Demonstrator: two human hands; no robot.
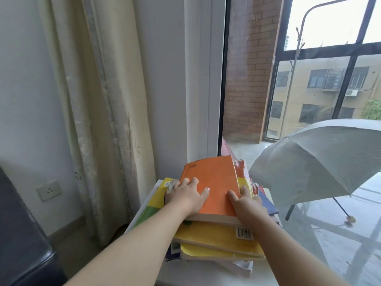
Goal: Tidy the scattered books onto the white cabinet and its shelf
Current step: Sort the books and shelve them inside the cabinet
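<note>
Right at the bottom of my head-camera feed is the flat white cabinet top [203, 274], and off to the lower left the corner of a dark padded leather seat [22, 234]. A stack of books sits on the cabinet. Its lower layers are a thick yellow-covered book with a barcode sticker [214, 236], another yellow one under it, and some crumpled white pages poking out at the base.

On top of the stack lies the orange paperback book [216, 180], flat, its cover facing up. My left hand [186, 196] rests palm-down on the near-left corner, fingers spread and fairly straight, with the outer ones reaching past the edge. My right hand [248, 205] grips the near-right corner. The thumb is on the cover and the forefinger runs along the edge, but the other fingers drop down the side where I cannot see them.

A large yellow-and-green glossy book [153, 203] sticks out left of the stack, and a dark blue cover [268, 204] sticks out to the right.

Further back a white wall socket [49, 190] sits low on the wall, beside a long cream patterned curtain [107, 104]. Beyond the white window frame [203, 79] an open grey umbrella [321, 159] rests on the balcony floor. A red brick wall [249, 79] and a tan building stand behind it.
</note>
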